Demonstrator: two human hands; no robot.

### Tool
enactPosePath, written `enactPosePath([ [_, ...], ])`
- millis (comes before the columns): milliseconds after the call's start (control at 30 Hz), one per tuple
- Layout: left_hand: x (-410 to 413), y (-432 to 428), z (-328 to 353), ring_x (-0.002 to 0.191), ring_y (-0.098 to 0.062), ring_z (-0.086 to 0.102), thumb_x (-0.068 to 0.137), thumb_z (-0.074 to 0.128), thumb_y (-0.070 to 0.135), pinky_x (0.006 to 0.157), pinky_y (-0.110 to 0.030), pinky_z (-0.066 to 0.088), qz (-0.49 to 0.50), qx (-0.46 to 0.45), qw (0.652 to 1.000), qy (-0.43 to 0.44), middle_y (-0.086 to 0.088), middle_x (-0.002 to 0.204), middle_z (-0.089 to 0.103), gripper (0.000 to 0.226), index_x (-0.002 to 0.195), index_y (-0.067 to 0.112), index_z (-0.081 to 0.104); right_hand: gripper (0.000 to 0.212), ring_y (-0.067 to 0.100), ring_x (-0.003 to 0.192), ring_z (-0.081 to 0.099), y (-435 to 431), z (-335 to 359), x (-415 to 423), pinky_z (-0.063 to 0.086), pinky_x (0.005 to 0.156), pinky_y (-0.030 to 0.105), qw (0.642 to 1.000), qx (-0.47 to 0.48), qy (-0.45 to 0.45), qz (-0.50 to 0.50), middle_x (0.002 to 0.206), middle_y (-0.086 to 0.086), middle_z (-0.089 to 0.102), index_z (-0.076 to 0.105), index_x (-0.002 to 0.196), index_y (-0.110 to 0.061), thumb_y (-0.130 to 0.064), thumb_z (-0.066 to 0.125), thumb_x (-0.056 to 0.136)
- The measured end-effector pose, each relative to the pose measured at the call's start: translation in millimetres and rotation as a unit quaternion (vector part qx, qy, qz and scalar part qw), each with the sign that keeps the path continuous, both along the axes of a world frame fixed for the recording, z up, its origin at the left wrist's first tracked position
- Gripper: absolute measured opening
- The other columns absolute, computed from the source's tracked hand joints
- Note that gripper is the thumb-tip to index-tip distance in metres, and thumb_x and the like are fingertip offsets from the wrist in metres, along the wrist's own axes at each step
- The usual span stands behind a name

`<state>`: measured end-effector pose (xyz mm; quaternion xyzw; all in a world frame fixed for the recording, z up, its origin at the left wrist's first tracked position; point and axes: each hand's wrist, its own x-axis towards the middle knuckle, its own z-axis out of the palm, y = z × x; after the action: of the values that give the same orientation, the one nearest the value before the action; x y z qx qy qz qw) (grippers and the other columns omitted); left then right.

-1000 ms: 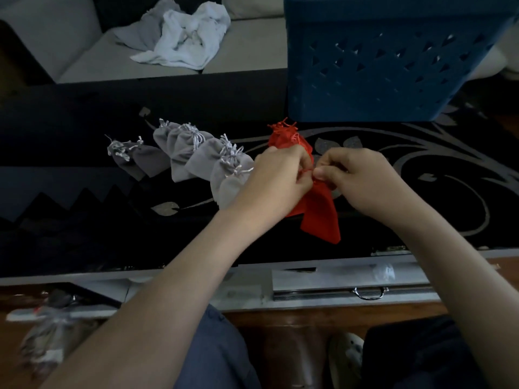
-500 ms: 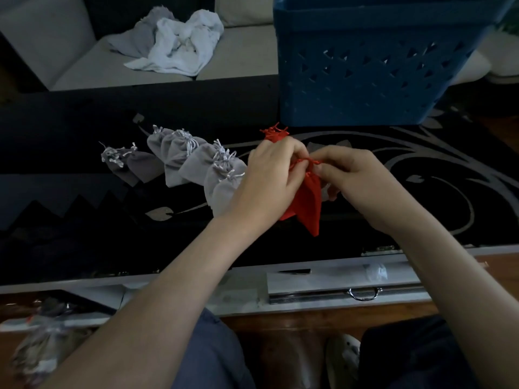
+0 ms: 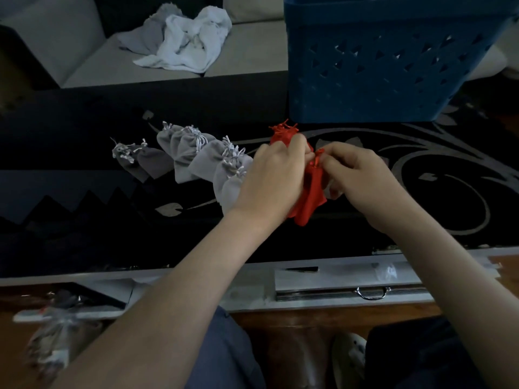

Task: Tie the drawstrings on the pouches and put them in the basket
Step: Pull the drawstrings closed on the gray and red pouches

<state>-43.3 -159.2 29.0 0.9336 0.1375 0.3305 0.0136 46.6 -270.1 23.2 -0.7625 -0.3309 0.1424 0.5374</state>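
A red drawstring pouch (image 3: pixel 310 197) hangs between my two hands over the dark patterned table (image 3: pixel 421 192). My left hand (image 3: pixel 273 178) pinches the pouch's neck from the left. My right hand (image 3: pixel 356 169) pinches its red cord at the top from the right. More red pouch fabric (image 3: pixel 280 133) shows behind my left hand's knuckles. Several grey pouches (image 3: pixel 191 158) with white cords lie in a row to the left. The blue perforated basket (image 3: pixel 387 68) stands at the back right of the table.
A sofa with crumpled white and grey cloth (image 3: pixel 182 43) lies behind the table. A drawer with a metal handle (image 3: pixel 370 292) sits in the table's front edge. A blurred plastic bag (image 3: pixel 50 338) is at lower left, and my knees are below.
My hands have drawn closer together at the pouch's neck, and the pouch has bunched up and hangs shorter. The view has shifted slightly.
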Motion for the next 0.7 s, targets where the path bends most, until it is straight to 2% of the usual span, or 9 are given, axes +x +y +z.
enactPosePath([
  [33,-0.4,-1.4,1.6,0.068,-0.012,0.061,0.095,0.052,0.032,0.049,-0.018,0.0,0.018,0.027,0.999,-0.009,0.006,0.069,0.062,0.019,0.085,0.019,0.061,0.019,0.007,0.055,0.053,0.4,0.1,-0.1,0.048,0.059,0.027,1.0,0.007,0.02,0.002,0.063,-0.003,0.057,0.064,0.086,-0.008,-0.012,0.047,0.095],
  [67,0.6,-2.6,0.7,0.073,-0.013,0.06,0.096,0.051,0.032,0.049,-0.025,0.008,-0.001,0.011,1.0,0.008,0.006,0.076,0.061,0.018,0.09,0.017,0.059,0.019,0.007,0.054,0.052,0.7,0.0,-0.7,0.047,0.056,0.024,0.999,0.014,0.038,0.006,0.063,-0.002,0.056,0.063,0.086,-0.006,-0.011,0.046,0.095],
  [133,4.3,-2.8,-0.2,0.089,-0.014,0.051,0.097,0.051,0.032,0.063,-0.024,0.017,-0.019,-0.097,0.995,0.005,0.005,0.09,0.053,0.021,0.102,0.012,0.055,0.02,0.002,0.051,0.051,1.6,0.6,-2.5,0.045,0.051,0.018,0.997,0.028,0.066,0.016,0.063,0.0,0.054,0.061,0.086,-0.003,-0.009,0.045,0.096],
  [200,4.7,1.3,1.6,0.089,-0.023,0.051,0.089,0.059,0.034,0.073,-0.027,0.03,-0.01,-0.11,0.993,-0.043,-0.003,0.093,0.053,0.027,0.096,0.008,0.056,0.021,0.0,0.05,0.05,2.0,1.4,-3.8,0.044,0.051,0.017,0.996,0.038,0.076,0.026,0.063,0.0,0.052,0.06,0.084,-0.005,-0.008,0.044,0.097],
  [267,4.6,3.1,-2.3,0.087,-0.029,0.053,0.085,0.061,0.037,0.067,-0.033,0.04,0.021,-0.071,0.996,-0.055,-0.012,0.099,0.057,0.031,0.086,0.007,0.057,0.023,0.002,0.053,0.051,1.7,1.1,-3.5,0.045,0.055,0.022,0.996,0.044,0.075,0.032,0.061,-0.003,0.052,0.059,0.08,-0.01,-0.008,0.044,0.097],
  [367,5.8,0.0,-8.8,0.097,-0.033,0.054,0.088,0.06,0.033,0.074,-0.038,0.039,0.023,-0.048,0.997,-0.049,-0.016,0.119,0.055,0.024,0.083,0.009,0.061,0.026,0.004,0.054,0.049,0.9,-0.5,-2.5,0.042,0.058,0.029,0.996,0.053,0.065,0.028,0.058,-0.008,0.052,0.06,0.077,-0.017,-0.01,0.045,0.097],
  [467,7.6,-0.9,-10.3,0.103,-0.031,0.05,0.092,0.052,0.027,0.082,-0.039,0.036,-0.024,-0.041,0.997,-0.053,-0.014,0.133,0.052,0.022,0.085,0.01,0.064,0.029,0.007,0.055,0.047,0.4,0.1,-3.0,0.042,0.057,0.03,0.997,0.054,0.051,0.016,0.058,-0.009,0.051,0.061,0.074,-0.023,-0.013,0.047,0.097],
  [600,8.9,6.4,-9.4,0.103,-0.016,0.037,0.091,0.054,0.014,0.087,-0.027,0.024,-0.064,-0.055,0.992,-0.096,-0.005,0.13,0.055,0.011,0.085,0.008,0.061,0.023,0.011,0.058,0.054,-0.2,2.1,-3.6,0.049,0.056,0.027,0.998,0.053,0.006,-0.025,0.066,-0.001,0.058,0.063,0.082,-0.021,-0.017,0.047,0.097],
  [700,9.2,6.5,-10.4,0.102,-0.015,0.039,0.085,0.049,0.006,0.088,-0.02,0.028,-0.091,-0.074,0.987,-0.112,-0.009,0.118,0.058,0.009,0.082,0.003,0.057,0.021,0.011,0.056,0.055,0.0,0.0,-3.1,0.048,0.053,0.022,0.995,0.063,0.009,-0.081,0.071,0.007,0.062,0.063,0.084,-0.012,-0.016,0.047,0.097],
])
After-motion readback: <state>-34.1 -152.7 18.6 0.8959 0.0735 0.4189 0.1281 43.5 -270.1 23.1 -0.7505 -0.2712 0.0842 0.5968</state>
